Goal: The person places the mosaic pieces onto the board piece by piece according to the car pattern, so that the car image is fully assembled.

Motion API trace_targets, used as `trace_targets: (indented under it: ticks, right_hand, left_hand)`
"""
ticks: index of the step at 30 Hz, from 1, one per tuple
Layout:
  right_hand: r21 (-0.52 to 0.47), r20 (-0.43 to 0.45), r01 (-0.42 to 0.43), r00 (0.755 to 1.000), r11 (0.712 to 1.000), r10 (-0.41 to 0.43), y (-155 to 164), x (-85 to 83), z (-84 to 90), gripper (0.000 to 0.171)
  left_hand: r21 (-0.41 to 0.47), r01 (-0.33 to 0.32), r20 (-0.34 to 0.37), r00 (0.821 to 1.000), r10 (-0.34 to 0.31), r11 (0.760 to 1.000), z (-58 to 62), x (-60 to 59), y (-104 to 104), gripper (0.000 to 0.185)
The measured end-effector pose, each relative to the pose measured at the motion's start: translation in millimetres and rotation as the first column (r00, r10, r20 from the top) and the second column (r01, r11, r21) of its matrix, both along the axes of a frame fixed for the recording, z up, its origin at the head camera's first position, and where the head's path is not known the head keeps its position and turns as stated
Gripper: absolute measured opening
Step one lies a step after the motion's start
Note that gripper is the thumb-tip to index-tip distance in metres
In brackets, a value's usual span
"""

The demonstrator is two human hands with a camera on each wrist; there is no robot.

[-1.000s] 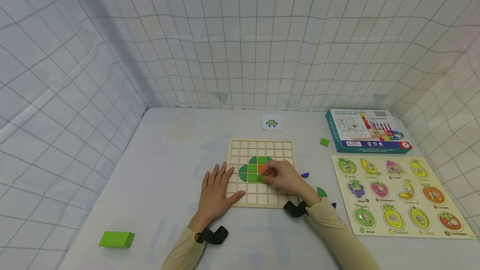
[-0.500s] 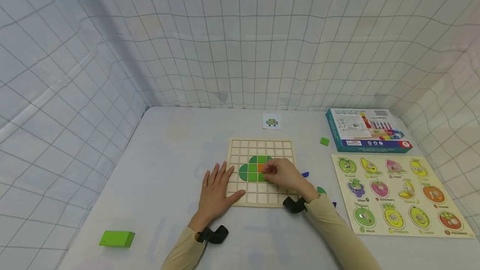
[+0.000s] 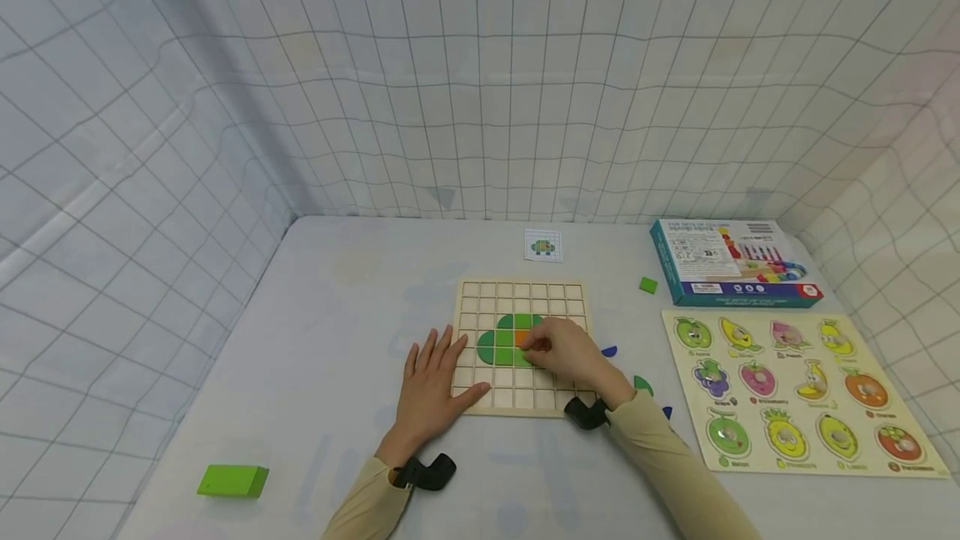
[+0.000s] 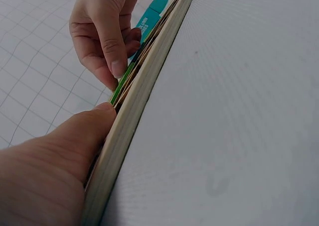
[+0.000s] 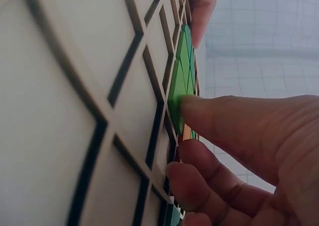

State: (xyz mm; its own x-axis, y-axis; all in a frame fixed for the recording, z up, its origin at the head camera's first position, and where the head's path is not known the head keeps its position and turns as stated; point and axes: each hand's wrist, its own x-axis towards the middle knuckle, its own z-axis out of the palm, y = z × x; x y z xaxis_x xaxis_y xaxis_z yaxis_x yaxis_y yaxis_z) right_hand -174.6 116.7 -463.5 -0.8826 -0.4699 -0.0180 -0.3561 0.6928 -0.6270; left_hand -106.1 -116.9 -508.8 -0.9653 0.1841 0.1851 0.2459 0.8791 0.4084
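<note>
Head view: wooden grid board (image 3: 522,297) held flat by the left hand (image 3: 429,386), fingers spread at its nine o'clock edge; a green cluster (image 3: 501,340) is laid mid-board, most cells bare; loose pieces (image 3: 648,284) lie at three o'clock.

Left wrist view: thumb (image 4: 87,129) pressed on the board edge.

Right wrist view: right hand (image 5: 234,151) pinches an orange tile (image 5: 186,132) beside the greens, judged not yet seated.

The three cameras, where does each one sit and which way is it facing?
Head: worn high, looks forward and down at the wooden grid board on the table; both hands and sleeves show.
Left wrist: skims the board's edge; left thumb, right hand show.
Right wrist: close over the grid; right fingers press green tiles.
All share the board.
</note>
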Motion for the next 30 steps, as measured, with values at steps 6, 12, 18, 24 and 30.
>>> trace_targets:
  ticks: [6, 12, 18, 24, 30]
  right_hand:
    - [-0.007, 0.01, 0.007, 1.0, 1.0, -0.006, 0.9, 2.0, 0.0, 0.005]
    - [-0.001, 0.007, -0.022, 1.0, 1.0, 0.022, 5.3, 6.5, -2.4, 0.011]
    - [-0.032, -0.053, -0.063, 0.997, 0.997, 0.061, 18.1, 9.5, -4.7, 0.012]
    - [-0.05, -0.073, -0.009, 0.997, 0.999, 0.006, 39.7, 11.4, 0.0, 0.012]
    - [-0.061, -0.096, 0.051, 0.994, 0.997, -0.057, 65.4, 8.3, 1.6, 0.013]
  left_hand:
    - [0.004, -0.005, -0.003, 1.0, 0.005, 1.0, -0.5, 0.1, 0.5, 0.079]
    - [0.001, -0.006, 0.002, 1.0, 0.006, 1.0, -0.7, 0.9, 0.1, 0.079]
    - [-0.011, -0.007, -0.016, 1.0, 0.007, 1.0, -0.8, 1.0, 0.1, 0.08]
    - [-0.006, -0.006, -0.012, 1.0, 0.006, 1.0, 0.4, 0.8, 0.6, 0.08]
    - [0.001, -0.004, -0.003, 1.0, 0.004, 1.0, 0.6, 1.6, 0.0, 0.08]
